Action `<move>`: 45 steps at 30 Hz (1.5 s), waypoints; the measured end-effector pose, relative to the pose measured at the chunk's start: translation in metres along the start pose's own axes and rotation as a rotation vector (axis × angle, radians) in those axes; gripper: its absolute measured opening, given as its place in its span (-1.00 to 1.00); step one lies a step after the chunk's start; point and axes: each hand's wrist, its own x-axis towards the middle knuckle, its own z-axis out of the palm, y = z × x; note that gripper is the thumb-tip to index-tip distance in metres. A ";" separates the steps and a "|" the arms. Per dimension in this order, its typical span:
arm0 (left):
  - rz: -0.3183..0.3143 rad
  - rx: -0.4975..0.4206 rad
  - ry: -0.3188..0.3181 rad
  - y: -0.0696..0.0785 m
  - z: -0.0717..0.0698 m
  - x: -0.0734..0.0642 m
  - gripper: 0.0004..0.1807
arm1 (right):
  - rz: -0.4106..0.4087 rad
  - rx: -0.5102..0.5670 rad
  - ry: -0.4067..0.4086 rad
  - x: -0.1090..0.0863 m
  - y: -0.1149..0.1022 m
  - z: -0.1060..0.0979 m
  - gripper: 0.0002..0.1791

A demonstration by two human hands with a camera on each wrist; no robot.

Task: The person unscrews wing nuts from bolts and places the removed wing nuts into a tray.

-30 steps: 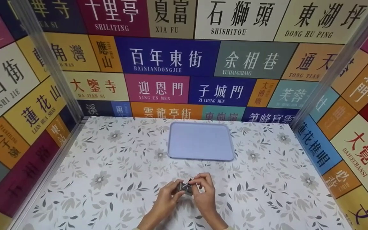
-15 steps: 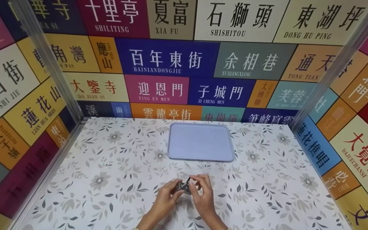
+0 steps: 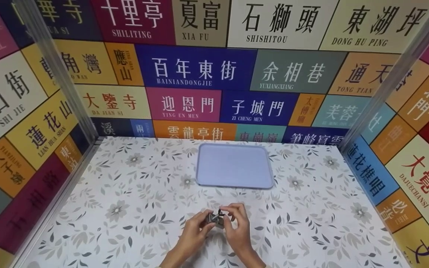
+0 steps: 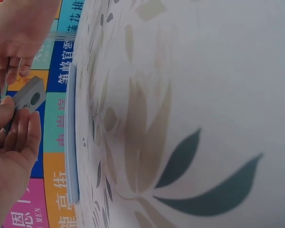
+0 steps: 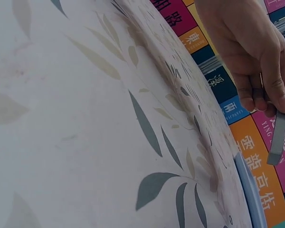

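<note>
Between both hands, above the table, is a small grey metal fitting with dark parts on top. In the left wrist view its grey plate shows a flat face with a round dark hole. My left hand grips the plate between thumb and fingers. My right hand pinches a small black piece at the fitting's right side, thumb and forefinger close together. In the right wrist view the left hand holds the plate edge-on. Fingers cover much of the fitting.
A pale lilac tray lies on the table beyond the hands. The floral tablecloth reaches back to walls of coloured sign panels. Clear upright strips stand at the left and right corners.
The black piece at the right fingertips has tipped from a slant to more upright, with the right fingers shifting slightly. The left hand keeps its grip in place, and the tray has not moved.
</note>
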 end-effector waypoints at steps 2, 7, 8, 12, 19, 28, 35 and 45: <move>0.006 -0.002 0.006 0.000 0.001 0.000 -0.60 | -0.015 -0.009 0.016 0.000 0.001 0.001 -0.64; 0.060 -0.003 0.036 -0.002 0.003 0.000 -0.63 | -0.055 -0.016 0.055 0.000 0.003 0.003 -0.60; 0.070 -0.004 0.040 -0.003 0.003 0.000 -0.63 | -0.061 -0.016 0.060 0.000 0.004 0.004 -0.59; 0.062 -0.010 0.033 -0.003 0.004 -0.001 -0.62 | -0.075 -0.018 0.070 0.001 0.004 0.004 -0.61; 0.002 -0.022 -0.003 0.001 0.002 -0.002 -0.62 | -0.074 -0.001 0.082 0.000 0.003 0.003 -0.67; 0.001 0.000 0.007 0.002 0.003 -0.002 -0.63 | -0.094 0.025 0.099 0.004 0.004 0.004 -0.64; 0.033 -0.005 0.020 0.001 0.003 -0.002 -0.65 | -0.099 0.038 0.099 0.005 0.005 0.003 -0.67; 0.062 -0.005 0.039 0.000 0.002 -0.002 -0.63 | -0.037 -0.006 0.045 0.000 0.002 -0.004 -0.75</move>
